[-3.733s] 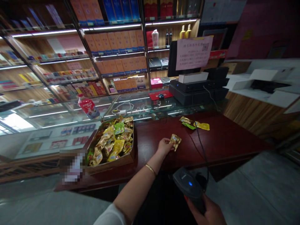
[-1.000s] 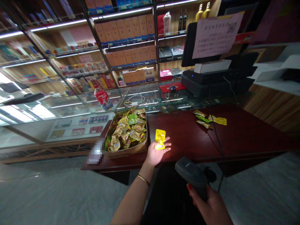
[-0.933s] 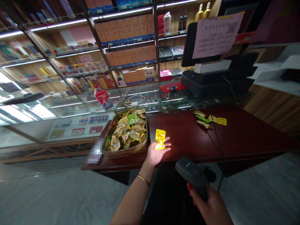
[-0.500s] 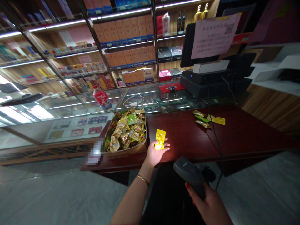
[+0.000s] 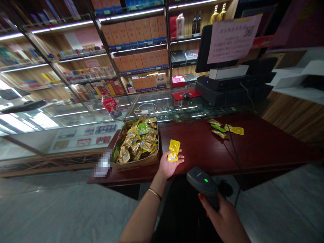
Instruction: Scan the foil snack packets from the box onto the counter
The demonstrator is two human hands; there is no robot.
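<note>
A small yellow snack packet lies across the fingers of my left hand, pinned by the thumb, above the front of the dark red desk. My right hand is wrapped round the handle of a dark grey barcode scanner, whose head points toward the packet. A green light glows on top of the scanner. Left of the packet stands an open cardboard box heaped with gold, yellow and green packets. Several similar packets lie loose on the desk at the right.
Behind the desk runs a glass display counter with a red-labelled bottle on it. A monitor with a pink notice stands at the back right. The scanner's cable crosses the desk. A blurred object sits left of the box.
The scanner's green light has come on, and the bright glare on the yellow packet is gone. Both hands hold nearly the same places.
</note>
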